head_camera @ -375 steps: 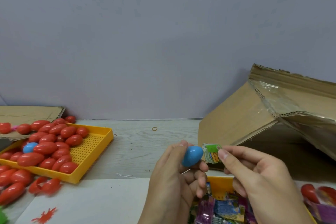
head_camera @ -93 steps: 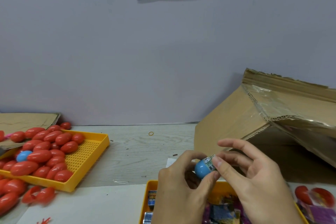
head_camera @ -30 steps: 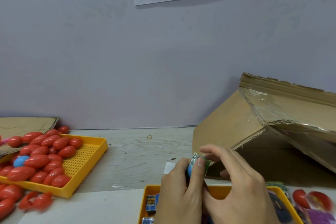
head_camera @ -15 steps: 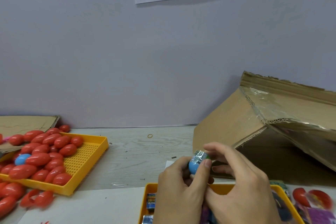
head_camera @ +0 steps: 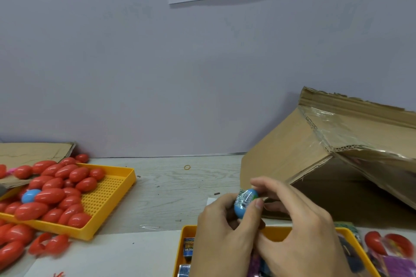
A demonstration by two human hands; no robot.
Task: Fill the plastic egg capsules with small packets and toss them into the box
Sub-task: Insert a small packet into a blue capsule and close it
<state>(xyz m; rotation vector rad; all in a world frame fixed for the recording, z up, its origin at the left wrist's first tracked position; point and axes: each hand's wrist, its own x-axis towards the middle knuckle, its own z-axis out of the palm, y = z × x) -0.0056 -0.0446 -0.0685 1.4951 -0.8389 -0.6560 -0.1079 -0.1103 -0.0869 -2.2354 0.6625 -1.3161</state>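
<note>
My left hand [head_camera: 221, 234] grips a blue egg capsule half [head_camera: 240, 209] low in the middle of the view. A small green-and-silver packet [head_camera: 246, 197] sits in its mouth, and the fingers of my right hand [head_camera: 297, 227] pinch and press the packet there. Behind my hands, on the right, lies the open cardboard box [head_camera: 319, 157] on its side, its dark opening facing me. Under my hands stands a yellow tray [head_camera: 276, 233] holding small packets [head_camera: 188, 247].
A second yellow tray [head_camera: 110, 193] on the left holds several red egg capsules [head_camera: 50, 195] and one blue one [head_camera: 29, 195]; more red ones lie beside it. Red capsules [head_camera: 387, 243] lie at the lower right. A rubber band [head_camera: 187, 167] lies on the wooden table [head_camera: 171, 189].
Over the frames my right hand has worked the packet from outside the blue half into its mouth. In the last half second the hands barely shifted.
</note>
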